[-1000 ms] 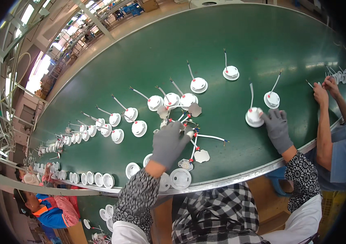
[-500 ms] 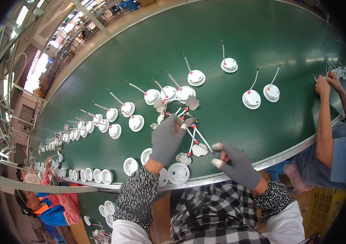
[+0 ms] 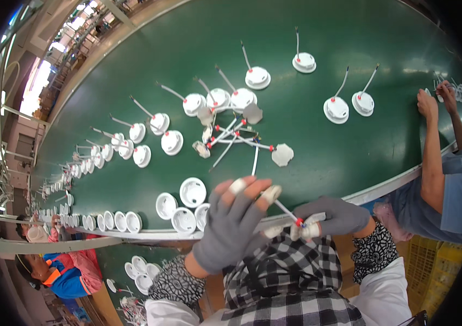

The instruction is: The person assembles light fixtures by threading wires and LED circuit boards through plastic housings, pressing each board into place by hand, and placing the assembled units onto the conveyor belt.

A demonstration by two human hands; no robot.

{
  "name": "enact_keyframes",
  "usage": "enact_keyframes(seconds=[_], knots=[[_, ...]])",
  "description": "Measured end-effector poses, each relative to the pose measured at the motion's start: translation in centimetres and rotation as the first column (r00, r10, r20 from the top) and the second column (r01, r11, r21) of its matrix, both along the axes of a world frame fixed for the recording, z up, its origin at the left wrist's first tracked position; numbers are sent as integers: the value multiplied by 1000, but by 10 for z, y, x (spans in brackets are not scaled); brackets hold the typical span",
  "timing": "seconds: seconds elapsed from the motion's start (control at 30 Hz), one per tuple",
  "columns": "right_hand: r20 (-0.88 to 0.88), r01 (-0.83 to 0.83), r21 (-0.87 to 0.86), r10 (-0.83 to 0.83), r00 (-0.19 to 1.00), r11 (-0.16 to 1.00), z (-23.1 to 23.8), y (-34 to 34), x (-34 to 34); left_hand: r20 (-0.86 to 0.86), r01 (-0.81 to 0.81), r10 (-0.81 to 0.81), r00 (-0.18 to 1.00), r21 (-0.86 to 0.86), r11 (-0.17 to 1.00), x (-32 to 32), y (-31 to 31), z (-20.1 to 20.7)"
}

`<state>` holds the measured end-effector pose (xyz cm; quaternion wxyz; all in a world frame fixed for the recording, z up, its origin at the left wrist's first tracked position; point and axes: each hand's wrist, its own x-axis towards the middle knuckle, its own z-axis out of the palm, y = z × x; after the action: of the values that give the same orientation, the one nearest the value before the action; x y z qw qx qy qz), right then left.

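Note:
Both my hands wear grey gloves with pale wrapped fingertips. Just above the table's near edge, my left hand [image 3: 231, 225] pinches the upper end of a short white cable [image 3: 285, 208]. At the cable's lower end, beside a red sleeve [image 3: 299, 222], the fingers of my right hand [image 3: 337, 215] are closed; whatever else they grip is hidden. Beyond the left hand lies a loose pile of white cables with red sleeves [image 3: 233, 136], some ending in whitish plates [image 3: 282, 155]. Close to the left hand's left side sit several white round housings [image 3: 193, 192].
White round lamp-like units with upright cables [image 3: 257, 77] stand in a long line across the green table [image 3: 318, 155]. More white rings [image 3: 133, 221] line the near edge at left. A co-worker's hands [image 3: 435, 103] work at far right; another person [image 3: 60, 277] is at left.
Both hands have come back toward the near edge, the left leaving the pile. A white cable with a red sleeve is now held between them. The view has shifted slightly.

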<state>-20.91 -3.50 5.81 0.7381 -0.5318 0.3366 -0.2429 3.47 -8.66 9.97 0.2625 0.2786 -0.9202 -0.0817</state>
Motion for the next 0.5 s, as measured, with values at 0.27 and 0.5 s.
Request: enact_keyframes(seconds=[0.27, 0.5], knots=[[-24, 479, 258, -490, 871, 839, -15, 27, 7, 127, 113, -195, 972, 475, 873, 16, 20, -46], [50, 697, 201, -718, 695, 689, -21, 41, 6, 161, -89, 8, 987, 498, 862, 35, 32, -46]])
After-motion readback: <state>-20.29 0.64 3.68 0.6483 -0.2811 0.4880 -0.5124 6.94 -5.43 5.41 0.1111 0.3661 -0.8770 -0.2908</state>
